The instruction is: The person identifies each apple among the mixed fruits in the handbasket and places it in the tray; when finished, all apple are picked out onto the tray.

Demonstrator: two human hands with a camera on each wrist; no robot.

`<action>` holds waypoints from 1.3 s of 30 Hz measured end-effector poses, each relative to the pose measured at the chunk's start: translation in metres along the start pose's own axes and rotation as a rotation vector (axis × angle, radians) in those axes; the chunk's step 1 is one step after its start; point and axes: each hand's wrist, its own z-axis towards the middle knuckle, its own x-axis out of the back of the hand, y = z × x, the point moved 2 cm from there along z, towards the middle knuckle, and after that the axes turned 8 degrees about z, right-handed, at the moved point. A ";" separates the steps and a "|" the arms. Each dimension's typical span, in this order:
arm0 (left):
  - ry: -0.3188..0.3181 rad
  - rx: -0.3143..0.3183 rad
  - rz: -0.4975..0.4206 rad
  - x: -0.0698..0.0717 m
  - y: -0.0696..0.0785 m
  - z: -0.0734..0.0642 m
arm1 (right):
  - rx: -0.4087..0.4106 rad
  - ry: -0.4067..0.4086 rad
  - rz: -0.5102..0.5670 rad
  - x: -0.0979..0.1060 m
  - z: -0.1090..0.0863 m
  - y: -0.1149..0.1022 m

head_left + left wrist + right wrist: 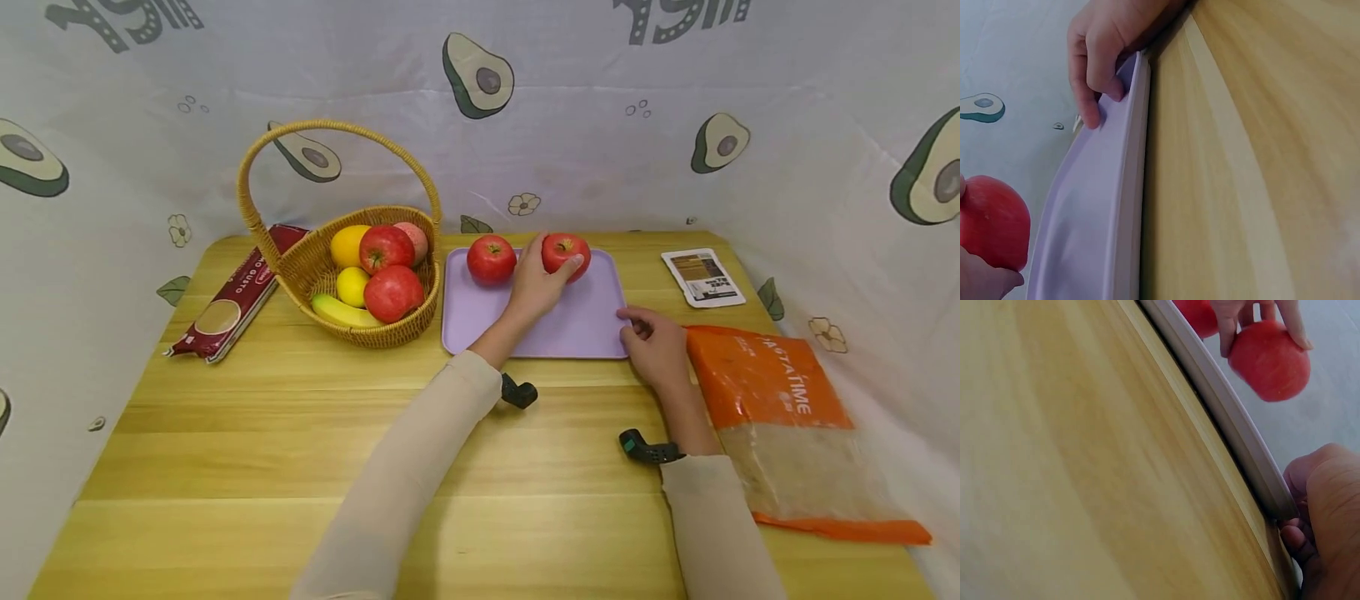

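Head view: a round red apple (pixel 491 261) sits on a rectangular lilac tray (pixel 577 325), seemingly done; the left hand (pixel 536 283) grips a second red apple (pixel 564 247) over it. Left wrist: that one apparently awaits placing. Right wrist: the right hand (pixel 1335 512) pinches the tray's corner.

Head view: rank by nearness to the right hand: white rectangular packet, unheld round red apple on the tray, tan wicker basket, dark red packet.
From the right hand:
1. White rectangular packet: beyond it, to the right.
2. Unheld round red apple: left part of the lilac tray.
3. Tan wicker basket: left of the tray.
4. Dark red packet: left of the basket.
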 end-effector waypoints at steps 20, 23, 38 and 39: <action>-0.026 -0.065 0.165 -0.001 -0.011 0.011 | 0.018 0.018 0.027 -0.004 0.001 0.001; -0.041 -0.103 0.188 0.006 -0.007 0.005 | 0.005 0.012 0.031 -0.003 0.000 -0.001; -0.114 -0.382 0.082 0.077 -0.001 -0.046 | -0.029 0.000 0.017 -0.002 0.000 -0.002; -0.103 -0.392 0.080 0.084 -0.003 -0.050 | -0.029 -0.001 0.015 -0.002 0.000 -0.002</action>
